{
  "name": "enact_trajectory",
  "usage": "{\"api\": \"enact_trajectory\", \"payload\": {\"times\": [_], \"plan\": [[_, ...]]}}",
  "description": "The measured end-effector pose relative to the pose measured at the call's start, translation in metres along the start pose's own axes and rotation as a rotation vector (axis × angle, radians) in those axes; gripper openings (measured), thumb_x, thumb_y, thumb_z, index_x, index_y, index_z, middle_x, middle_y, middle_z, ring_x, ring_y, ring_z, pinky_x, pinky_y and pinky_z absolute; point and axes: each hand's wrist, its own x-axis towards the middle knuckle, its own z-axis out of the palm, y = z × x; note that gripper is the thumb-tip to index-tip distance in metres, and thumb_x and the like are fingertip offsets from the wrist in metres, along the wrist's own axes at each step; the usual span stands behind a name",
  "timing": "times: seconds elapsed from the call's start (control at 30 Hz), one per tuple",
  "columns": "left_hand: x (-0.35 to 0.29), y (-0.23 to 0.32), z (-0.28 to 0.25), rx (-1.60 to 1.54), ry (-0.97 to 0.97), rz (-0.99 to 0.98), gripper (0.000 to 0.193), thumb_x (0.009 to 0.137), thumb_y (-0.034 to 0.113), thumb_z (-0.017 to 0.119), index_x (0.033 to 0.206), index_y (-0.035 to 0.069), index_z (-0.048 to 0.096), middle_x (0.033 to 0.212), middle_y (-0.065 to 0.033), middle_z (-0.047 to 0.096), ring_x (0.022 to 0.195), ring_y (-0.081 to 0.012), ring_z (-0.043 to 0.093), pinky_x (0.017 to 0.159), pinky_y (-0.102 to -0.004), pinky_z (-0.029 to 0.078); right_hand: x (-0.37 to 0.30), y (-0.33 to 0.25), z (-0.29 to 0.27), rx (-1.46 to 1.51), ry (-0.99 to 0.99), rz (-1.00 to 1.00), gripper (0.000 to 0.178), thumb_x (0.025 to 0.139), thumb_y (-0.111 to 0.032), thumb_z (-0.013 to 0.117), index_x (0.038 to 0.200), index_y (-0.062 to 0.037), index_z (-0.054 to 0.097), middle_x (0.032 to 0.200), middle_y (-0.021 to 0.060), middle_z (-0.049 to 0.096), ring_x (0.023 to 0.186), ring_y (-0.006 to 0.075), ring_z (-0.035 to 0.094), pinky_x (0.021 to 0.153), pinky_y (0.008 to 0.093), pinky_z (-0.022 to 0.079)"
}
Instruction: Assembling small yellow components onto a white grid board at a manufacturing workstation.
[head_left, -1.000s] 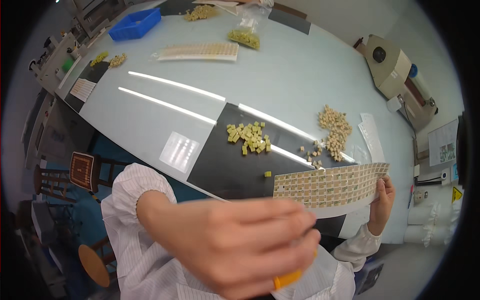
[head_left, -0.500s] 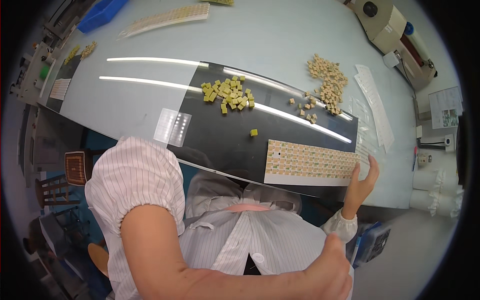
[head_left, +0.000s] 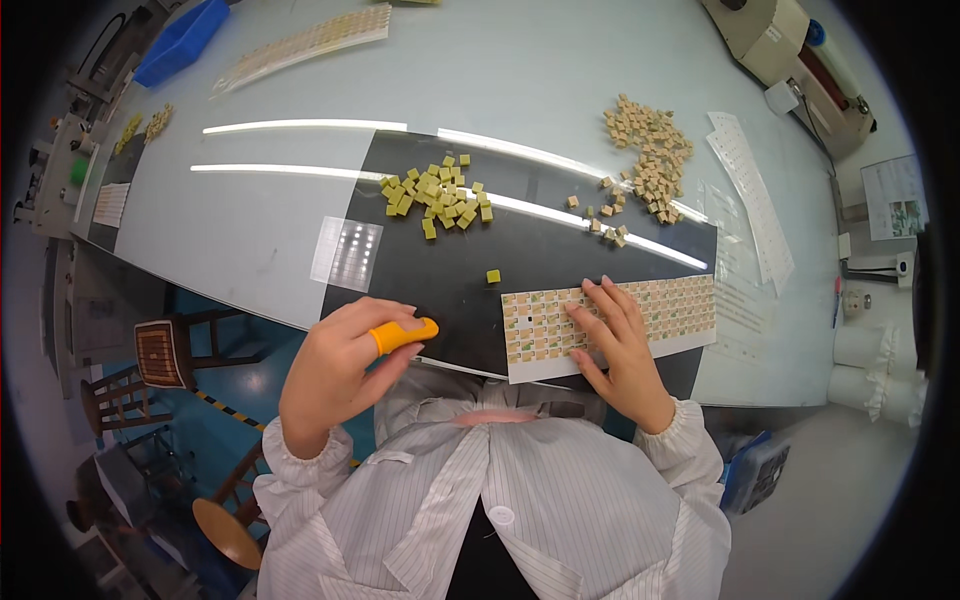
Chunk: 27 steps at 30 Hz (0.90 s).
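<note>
left hand [head_left: 350, 365] is hovering, grip unclear; right hand [head_left: 622, 355] is resting open on beige-checked rectangular sheet [head_left: 680, 308]; yellow-green cube [head_left: 493, 277] is lying ahead, between them.

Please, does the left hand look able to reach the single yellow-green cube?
Probably yes: the left hand is near the single yellow-green cube, and only the black mat shows between them.

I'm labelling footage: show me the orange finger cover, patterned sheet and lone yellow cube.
Orange finger cover [head_left: 398, 338]: head view, middle of its length.
Patterned sheet [head_left: 677, 308]: head view, right part of its grid.
Lone yellow cube [head_left: 493, 276]: head view, its centre.
</note>
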Motion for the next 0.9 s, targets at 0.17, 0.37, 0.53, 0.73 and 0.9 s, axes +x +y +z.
{"api": "enact_trajectory", "payload": {"times": [0.17, 0.37, 0.53, 0.73, 0.9], "plan": [[0.017, -0.024, 0.044, 0.008, 0.243, -0.225, 0.032, 0.074, 0.007, 0.079, 0.103, -0.001, 0.068, 0.107, -0.0116, 0.064, 0.096, -0.0295, 0.063, 0.085, -0.0331, 0.051, 0.014, -0.003, 0.005, 0.047, -0.033, -0.027, 0.052, 0.081, -0.007, 0.071, 0.131, -0.0101, 0.056, 0.149, 0.0147, 0.039, 0.141, 0.0382, 0.029, 0.112, 0.0496, 0.028], [0.035, -0.027, 0.067, -0.014, 0.181, -0.218, 0.046, 0.07, 0.016, 0.083, 0.108, -0.002, 0.066, 0.117, -0.0116, 0.057, 0.117, -0.029, 0.052, 0.098, -0.0379, 0.045, 0.025, -0.003, 0.009, 0.058, -0.049, -0.075, 0.051, 0.081, -0.008, 0.072, 0.13, -0.0114, 0.057, 0.148, 0.0151, 0.039, 0.141, 0.0382, 0.03, 0.112, 0.0498, 0.029], [0.037, -0.022, 0.074, -0.03, 0.278, -0.206, 0.038, 0.069, 0.013, 0.083, 0.101, -0.002, 0.066, 0.115, -0.0119, 0.058, 0.114, -0.0293, 0.055, 0.097, -0.0386, 0.046, 0.037, 0.002, 0.006, 0.103, -0.083, -0.136, 0.046, 0.08, -0.007, 0.072, 0.125, -0.01, 0.06, 0.147, 0.0154, 0.041, 0.14, 0.039, 0.032, 0.113, 0.0503, 0.028], [0.014, -0.011, 0.092, -0.186, 0.133, 0.008, 0.022, 0.074, 0.012, 0.078, 0.092, 0.003, 0.07, 0.096, -0.0072, 0.065, 0.103, -0.0248, 0.062, 0.089, -0.0372, 0.049, 0.055, 0.0, -0.004, 0.136, 0.144, -0.092, 0.024, 0.079, 0.006, 0.069, 0.101, -0.0036, 0.068, 0.115, 0.0129, 0.063, 0.111, 0.0308, 0.059, 0.089, 0.0363, 0.05], [0.012, -0.006, 0.109, -0.043, 0.054, 0.197, 0.024, 0.076, 0.012, 0.077, 0.099, 0.008, 0.073, 0.112, -0.0033, 0.069, 0.114, -0.0239, 0.061, 0.09, -0.0372, 0.051, 0.079, -0.018, 0.004, 0.199, 0.224, 0.032, 0.019, 0.082, 0.006, 0.067, 0.099, -0.0017, 0.069, 0.087, 0.0088, 0.064, 0.075, 0.0182, 0.062, 0.071, 0.0263, 0.05]]}}
